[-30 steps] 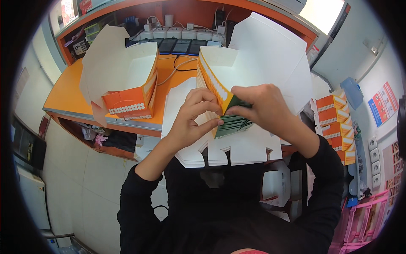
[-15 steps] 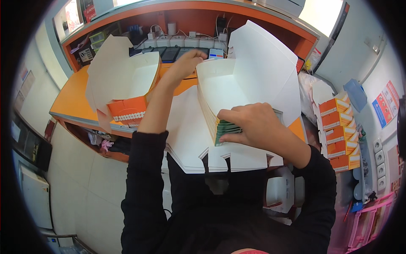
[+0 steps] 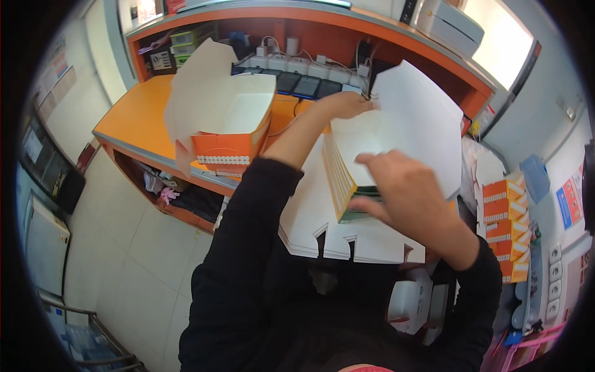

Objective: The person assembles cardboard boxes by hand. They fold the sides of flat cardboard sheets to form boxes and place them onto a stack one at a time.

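Note:
A nested stack of white-lined cardboard food boxes [image 3: 339,177] with green and yellow-orange outer edges stands in front of me, its tall white lid flap [image 3: 421,130] raised at the right. My right hand [image 3: 409,192] is over the near corner of the stack, thumb and index finger apart, slightly blurred. At the far left corner of the top box my left hand [image 3: 348,105] reaches out, fingers stretched along the rim and partly blurred. Beneath the stack lie several flat white cardboard blanks [image 3: 304,232] with notched near edges, over my lap.
Another stack of orange-and-white boxes [image 3: 224,146] stands on the orange counter [image 3: 133,121] at left. Phones or tablets [image 3: 307,87] and power strips [image 3: 279,62] line the back. More orange boxes [image 3: 505,229] are piled at right. A printer [image 3: 449,28] sits on the upper shelf.
My view has swung left, so things sit farther right in the picture. My right hand's fingers have spread and lifted from the near corner; my left hand has come nearer the far rim.

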### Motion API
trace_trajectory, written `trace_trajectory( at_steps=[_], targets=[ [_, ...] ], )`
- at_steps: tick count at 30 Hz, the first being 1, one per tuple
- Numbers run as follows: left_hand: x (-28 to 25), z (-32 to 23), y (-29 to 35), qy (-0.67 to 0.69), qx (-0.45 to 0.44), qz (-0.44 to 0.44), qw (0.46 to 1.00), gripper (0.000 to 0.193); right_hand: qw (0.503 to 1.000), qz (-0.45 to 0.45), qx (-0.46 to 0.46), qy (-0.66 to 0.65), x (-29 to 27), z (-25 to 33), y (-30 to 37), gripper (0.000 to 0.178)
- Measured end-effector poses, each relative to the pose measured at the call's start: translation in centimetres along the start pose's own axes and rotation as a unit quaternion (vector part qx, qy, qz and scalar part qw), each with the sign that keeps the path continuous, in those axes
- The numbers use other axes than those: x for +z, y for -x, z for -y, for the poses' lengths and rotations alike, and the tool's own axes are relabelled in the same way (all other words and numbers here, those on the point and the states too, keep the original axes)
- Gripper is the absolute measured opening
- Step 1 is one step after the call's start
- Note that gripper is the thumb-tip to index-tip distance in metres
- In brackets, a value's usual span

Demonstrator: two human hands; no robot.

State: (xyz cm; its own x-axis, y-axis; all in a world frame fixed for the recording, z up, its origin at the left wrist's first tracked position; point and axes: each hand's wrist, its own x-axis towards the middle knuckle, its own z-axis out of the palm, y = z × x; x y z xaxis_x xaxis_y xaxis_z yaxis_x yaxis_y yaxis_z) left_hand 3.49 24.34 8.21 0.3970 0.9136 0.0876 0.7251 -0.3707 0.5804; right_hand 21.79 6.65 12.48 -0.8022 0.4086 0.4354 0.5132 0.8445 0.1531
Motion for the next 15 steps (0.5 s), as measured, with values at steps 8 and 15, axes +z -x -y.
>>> trace_trajectory(
  at_steps=[8,15],
  targets=[
    [3.6,0.1,18.2,-0.238,-0.039,-0.587,0.773,0.04,0.959,0.166,-0.083,0.214,-0.3,-0.6,-16.4,0.011],
    [5.6,2.5,21.3,-0.274,-0.167,-0.537,0.78,0.077,0.946,0.151,-0.213,0.191,11.9,0.0,-21.1,0.013]
  ],
)
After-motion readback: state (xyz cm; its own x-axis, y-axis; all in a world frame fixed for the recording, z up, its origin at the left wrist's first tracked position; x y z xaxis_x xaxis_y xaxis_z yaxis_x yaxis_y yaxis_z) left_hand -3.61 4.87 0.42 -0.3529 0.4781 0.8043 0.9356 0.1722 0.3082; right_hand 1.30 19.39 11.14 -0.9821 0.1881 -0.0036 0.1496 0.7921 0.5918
